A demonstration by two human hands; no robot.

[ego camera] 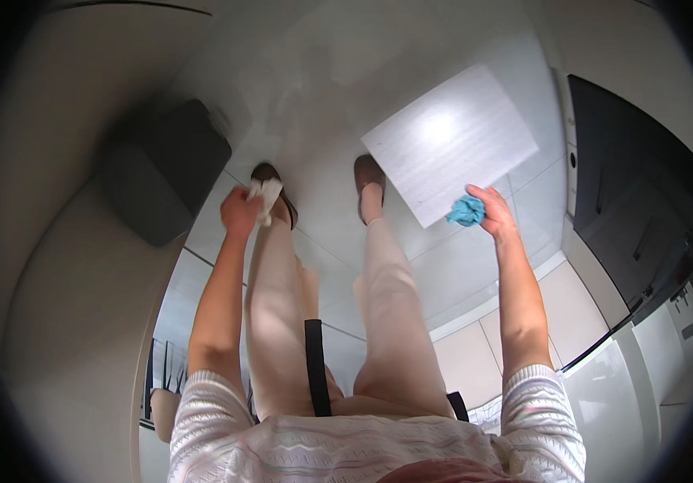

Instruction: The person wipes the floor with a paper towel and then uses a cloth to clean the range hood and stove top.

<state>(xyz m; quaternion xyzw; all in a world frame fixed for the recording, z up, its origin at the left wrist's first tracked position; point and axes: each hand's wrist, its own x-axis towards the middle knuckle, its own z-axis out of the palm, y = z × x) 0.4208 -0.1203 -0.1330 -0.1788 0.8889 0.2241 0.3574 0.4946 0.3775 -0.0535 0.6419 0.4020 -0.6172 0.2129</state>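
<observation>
My left hand (240, 211) grips a crumpled white cloth or paper wipe (268, 196) above my brown shoe (267, 173). Bunched up in my right hand (496, 212) is a blue cloth (466, 211), held against the fingers and thumb. Below that hand, its near corner partly behind the blue cloth, is a pale rectangular panel or tabletop (449, 145) with a faint grain and a bright reflection. Whether it lies on the floor or stands on legs, I cannot tell. My other shoe (369, 172) is beside its left corner.
To the left stands a dark grey bin or box (168, 172) by a pale cabinet side (75, 290). A black built-in oven (630, 199) is on the right, above pale cupboard fronts (570, 299). Grey tiles cover the floor (322, 96). A chair back (165, 413) shows at lower left.
</observation>
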